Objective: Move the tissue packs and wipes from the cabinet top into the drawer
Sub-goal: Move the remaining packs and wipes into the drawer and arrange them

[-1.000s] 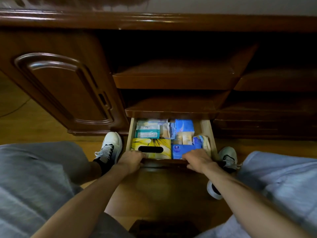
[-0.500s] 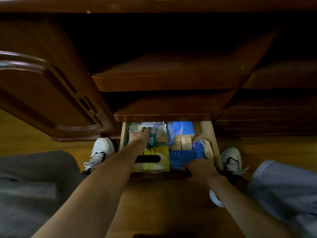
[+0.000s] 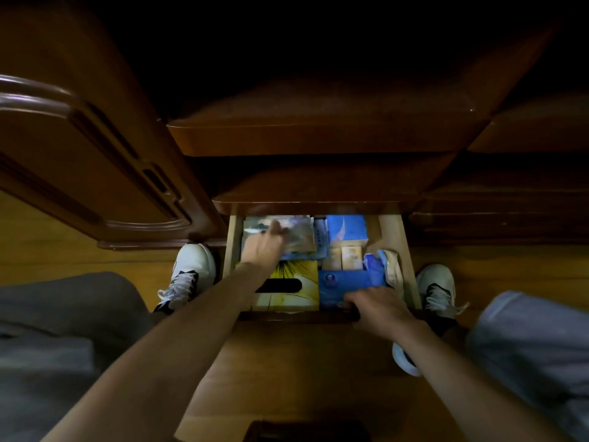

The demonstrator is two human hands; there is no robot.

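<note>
The open drawer (image 3: 395, 250) at the cabinet's foot is packed with tissue packs and wipes. A yellow tissue box (image 3: 299, 272) lies at its front left, a blue pack (image 3: 344, 282) at front right, a blue tissue pack (image 3: 347, 229) at the back, two small tan packs (image 3: 342, 258) in the middle. My left hand (image 3: 266, 245) reaches deep into the back left and lies on a pale wipes pack (image 3: 298, 237), fingers stretched forward; the image is blurred there. My right hand (image 3: 379, 309) grips the drawer's front edge at the right, fingers curled over it.
A carved cabinet door (image 3: 79, 161) stands at the left. Dark shelves (image 3: 318, 132) overhang the drawer. My two white shoes (image 3: 191, 269) flank the drawer on the wooden floor (image 3: 287, 362). My knees fill the lower left and right corners.
My left hand left the drawer's front edge and reached to the back left onto the wipes pack. My head has leaned closer. The right hand stays on the front edge.
</note>
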